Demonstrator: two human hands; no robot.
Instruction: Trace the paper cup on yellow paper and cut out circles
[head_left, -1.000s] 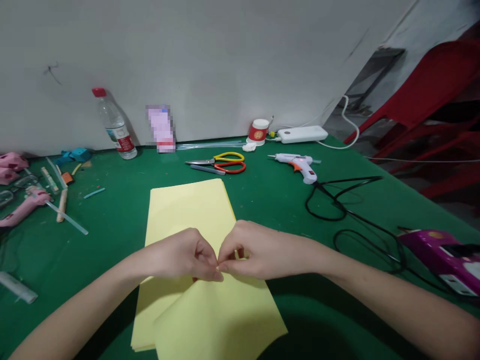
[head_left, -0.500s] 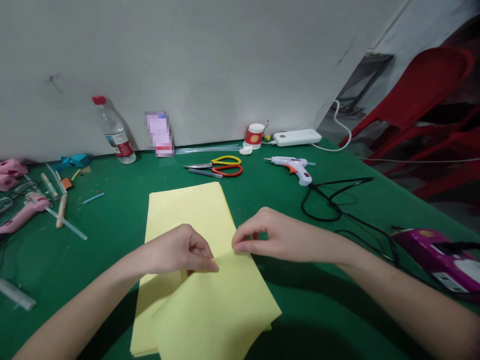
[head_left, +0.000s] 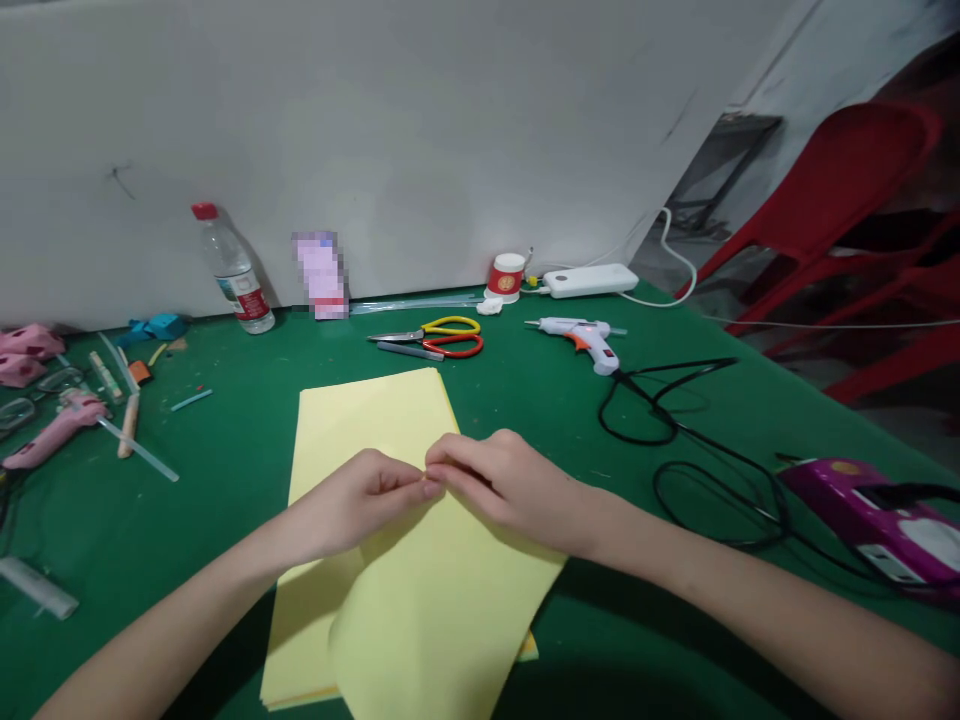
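Observation:
A sheet of yellow paper (head_left: 439, 600) is raised off a stack of yellow paper (head_left: 367, 410) on the green table. My left hand (head_left: 367, 500) pinches the sheet's upper edge between thumb and fingers. Right beside it, my right hand (head_left: 499, 475) pinches the same edge, the fingertips of both hands nearly touching. The sheet bends down toward me and its lower end runs out of the picture. Part of the stack is hidden beneath the hands and the raised sheet.
Scissors (head_left: 442, 338) lie beyond the stack. A white glue gun (head_left: 577, 335) with a black cord is to the right, near a purple device (head_left: 874, 515). At left are a pink glue gun (head_left: 64, 430) and scraps. A bottle (head_left: 236, 275) and paper cup (head_left: 505, 278) stand by the wall.
My right hand has moved left along the sheet's edge to meet my left hand. The left hand has risen slightly, and the raised sheet has shifted with them.

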